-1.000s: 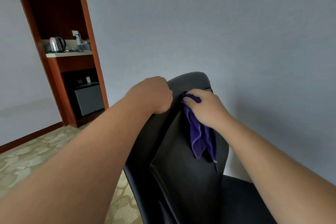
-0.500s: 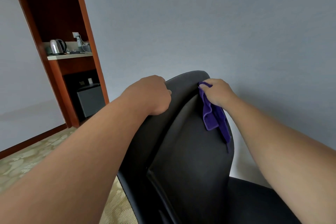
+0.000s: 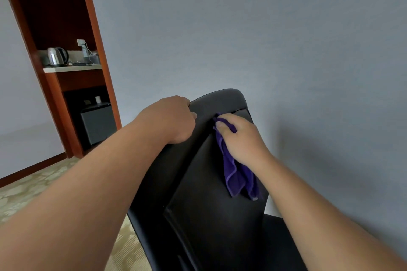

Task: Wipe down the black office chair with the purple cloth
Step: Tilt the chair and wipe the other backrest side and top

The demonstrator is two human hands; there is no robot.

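The black office chair [image 3: 204, 204] fills the lower middle, its backrest rising toward the grey wall. My left hand [image 3: 174, 119] grips the top left edge of the backrest with curled fingers. My right hand [image 3: 240, 136] holds the purple cloth [image 3: 235, 174] against the upper front of the backrest, just below the top rim. The cloth's loose end hangs down the backrest under my wrist. Part of the seat shows at the lower right.
A grey wall [image 3: 286, 50] stands close behind the chair. At the left is a wooden alcove [image 3: 88, 55] with a steel kettle [image 3: 56, 56] on a shelf and a small dark fridge [image 3: 98, 124] below. Patterned carpet [image 3: 33, 187] covers the floor.
My right hand slid the cloth from the backrest's top right edge back down and left across its upper front. My left hand kept its grip on the top edge.
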